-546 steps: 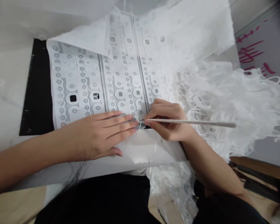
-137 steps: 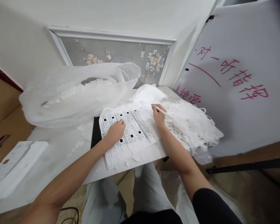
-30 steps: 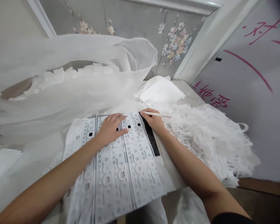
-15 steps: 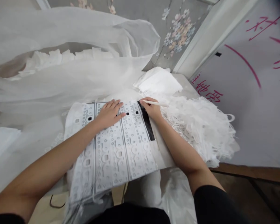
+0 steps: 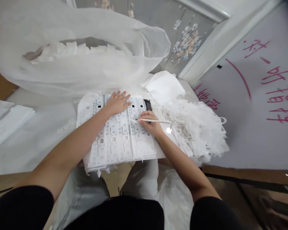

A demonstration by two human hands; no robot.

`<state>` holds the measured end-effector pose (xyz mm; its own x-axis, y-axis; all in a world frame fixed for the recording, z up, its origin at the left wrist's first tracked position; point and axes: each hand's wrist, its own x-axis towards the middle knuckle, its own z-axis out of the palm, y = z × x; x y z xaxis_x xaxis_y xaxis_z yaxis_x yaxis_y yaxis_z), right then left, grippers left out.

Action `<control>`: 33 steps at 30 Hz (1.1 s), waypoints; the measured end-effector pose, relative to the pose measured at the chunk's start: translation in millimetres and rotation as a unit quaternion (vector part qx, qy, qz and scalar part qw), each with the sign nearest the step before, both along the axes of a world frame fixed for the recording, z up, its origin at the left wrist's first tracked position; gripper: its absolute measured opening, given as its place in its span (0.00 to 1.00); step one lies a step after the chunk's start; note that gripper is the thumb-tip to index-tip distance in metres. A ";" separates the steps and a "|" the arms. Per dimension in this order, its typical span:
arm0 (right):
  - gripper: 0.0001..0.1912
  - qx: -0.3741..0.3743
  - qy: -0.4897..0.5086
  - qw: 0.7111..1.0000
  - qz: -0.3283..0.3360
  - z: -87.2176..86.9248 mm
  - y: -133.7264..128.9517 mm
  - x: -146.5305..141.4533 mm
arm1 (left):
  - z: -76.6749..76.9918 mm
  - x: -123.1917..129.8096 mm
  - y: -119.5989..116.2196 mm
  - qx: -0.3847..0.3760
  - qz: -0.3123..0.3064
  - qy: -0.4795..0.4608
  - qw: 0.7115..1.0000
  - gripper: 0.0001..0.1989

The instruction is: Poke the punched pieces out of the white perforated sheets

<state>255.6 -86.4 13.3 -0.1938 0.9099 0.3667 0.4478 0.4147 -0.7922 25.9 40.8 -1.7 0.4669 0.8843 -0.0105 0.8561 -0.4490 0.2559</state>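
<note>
My left hand (image 5: 117, 103) lies flat with fingers spread on the upper part of a white sheet (image 5: 120, 143), printed with grey rows of dots, curves and small squares. In my right hand (image 5: 150, 123) is a slim white pen-like stick (image 5: 159, 121); its dark tip points left at the printed sheet, but whether it touches cannot be made out. Beside my right fingers, a black strip (image 5: 148, 105) shows at the sheet's right edge, partly covered by the hand. The sheet's lower edge hangs over the table's front.
Right of the sheet lies a heap of white strips and loops (image 5: 196, 127), with folded white cloth (image 5: 164, 85) behind it. A large translucent white bag (image 5: 98, 73) fills the back. White folded pieces (image 5: 9, 121) lie at left. A whiteboard (image 5: 242, 134) with red writing stands at right.
My right hand has moved down and left from the black strip onto the printed sheet, the stick still in it. My left hand stays spread on the sheet. The camera view has shifted.
</note>
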 end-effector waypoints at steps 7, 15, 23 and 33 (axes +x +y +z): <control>0.12 0.000 -0.014 1.000 0.024 -8.1 9.2 1.8 | -1.2 -1.2 -1.5 0.009 -0.011 -0.007 1.000 0.37; 0.09 -0.015 -0.037 0.999 0.034 -7.0 7.4 0.7 | -0.5 0.4 -0.8 0.006 -0.007 -0.010 1.000 0.36; 0.07 0.078 -0.090 0.991 0.060 -8.9 9.6 2.2 | -2.4 1.1 -3.3 0.027 -0.012 -0.019 0.999 0.35; 0.08 0.263 -0.306 0.908 0.113 -1.1 -1.0 -2.0 | 36.6 8.7 -49.6 0.275 -0.055 -0.180 0.943 0.19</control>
<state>253.6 -87.4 12.2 -0.6674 0.5522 0.4996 0.5941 0.7993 -0.0898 34.6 -8.8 34.9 0.4418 0.6560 0.6119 0.6983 -0.6797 0.2246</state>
